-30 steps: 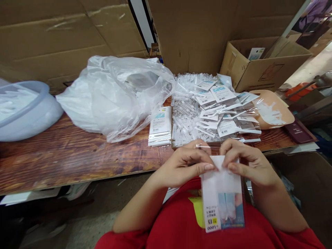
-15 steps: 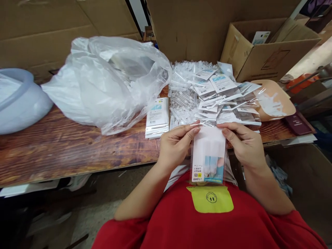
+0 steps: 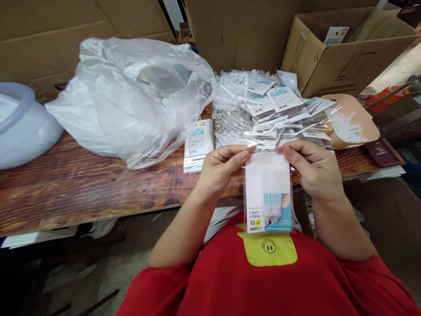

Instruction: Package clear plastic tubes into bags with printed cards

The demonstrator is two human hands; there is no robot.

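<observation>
Left hand (image 3: 219,169) and right hand (image 3: 312,169) pinch a clear packet (image 3: 268,188) between thumb and fingers, gripping it near its 11 and 1 o'clock corners. The packet, its printed card upside down to the wearer, lies at the near edge of a wood-grain table (image 3: 115,186), with a smiling yellow patch (image 3: 270,251) on a red shirt (image 3: 263,289) at 6 o'clock. From the packet, clear plastic tubes (image 3: 230,119) heap at 11 o'clock and filled packets (image 3: 284,101) at 12. A stack of packaged cards (image 3: 199,142) stands at 10 o'clock, a bulging plastic bag (image 3: 115,105) beyond. A peach tray (image 3: 367,120) holding white pieces (image 3: 347,127) sits at 2, a cardboard box (image 3: 350,72) at 1.
</observation>
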